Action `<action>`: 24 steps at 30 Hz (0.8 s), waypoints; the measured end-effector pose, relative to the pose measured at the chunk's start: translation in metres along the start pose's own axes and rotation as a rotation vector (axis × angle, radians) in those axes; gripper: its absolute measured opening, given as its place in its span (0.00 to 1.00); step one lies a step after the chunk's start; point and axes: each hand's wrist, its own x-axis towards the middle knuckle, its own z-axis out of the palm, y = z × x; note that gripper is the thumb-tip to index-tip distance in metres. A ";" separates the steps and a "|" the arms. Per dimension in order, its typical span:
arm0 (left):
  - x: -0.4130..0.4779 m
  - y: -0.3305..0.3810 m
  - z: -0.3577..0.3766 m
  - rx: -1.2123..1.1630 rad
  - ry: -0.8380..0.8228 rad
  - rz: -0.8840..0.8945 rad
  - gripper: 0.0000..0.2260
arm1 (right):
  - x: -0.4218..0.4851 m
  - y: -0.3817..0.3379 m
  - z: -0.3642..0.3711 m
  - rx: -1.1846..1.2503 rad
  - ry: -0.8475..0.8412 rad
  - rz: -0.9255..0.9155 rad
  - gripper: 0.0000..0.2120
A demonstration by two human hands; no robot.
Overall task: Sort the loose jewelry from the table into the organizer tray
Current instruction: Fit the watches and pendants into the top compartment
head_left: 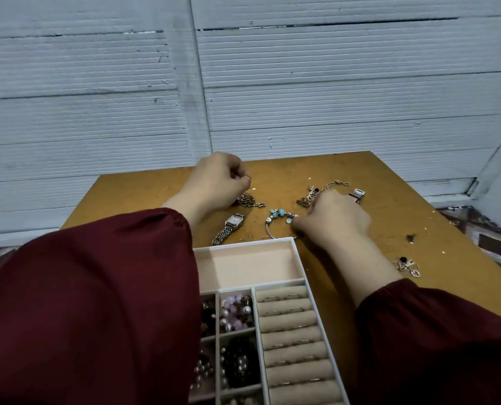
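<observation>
Surroundings: grey-white ribbed panels are seen behind an ochre wooden table [389, 206].
Left hand [220, 179]: fingers are curled tight, thumb against forefinger. Whether anything is pinched cannot be told. A gold chain heap [247, 200] lies just beneath it.
Right hand [334, 220]: fingers are curled downward, with the tips closed on one end of the charm bracelet [280, 217], which lies on the table between the two hands.
Other loose pieces: a watch [230, 228] is noted beside the left wrist, a charm cluster [309, 197] just beyond the right hand, and small pieces [407, 266] outboard of the right forearm.
Organizer tray [252, 266]: it is set between the forearms, and its pink-lined far compartment lies just behind the right hand. Ring rolls [293, 331] and bead compartments [237, 312] are filled.
Step in hand: pick-up of the bracelet is judged to be under way.
Next move: the bracelet is to be lifted clear of neighbouring pieces and drawn back over the tray rim. Snagging of the charms is to be avoided.
</observation>
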 end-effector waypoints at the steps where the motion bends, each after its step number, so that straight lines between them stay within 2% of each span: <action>1: -0.001 -0.002 0.000 0.001 -0.001 -0.003 0.02 | 0.000 0.000 0.001 0.005 0.000 -0.009 0.13; 4: -0.005 -0.007 0.001 -0.014 -0.005 -0.019 0.03 | 0.002 0.003 0.006 0.074 -0.007 -0.068 0.10; 8: -0.012 -0.015 0.002 0.039 -0.045 -0.056 0.03 | 0.005 0.008 0.013 0.250 0.023 -0.166 0.10; 16: -0.030 -0.026 0.012 0.150 -0.060 -0.185 0.05 | 0.004 0.010 0.016 0.729 0.116 -0.234 0.03; 24: -0.033 -0.024 0.011 0.177 -0.157 -0.231 0.14 | 0.000 0.015 0.020 0.731 0.126 -0.302 0.06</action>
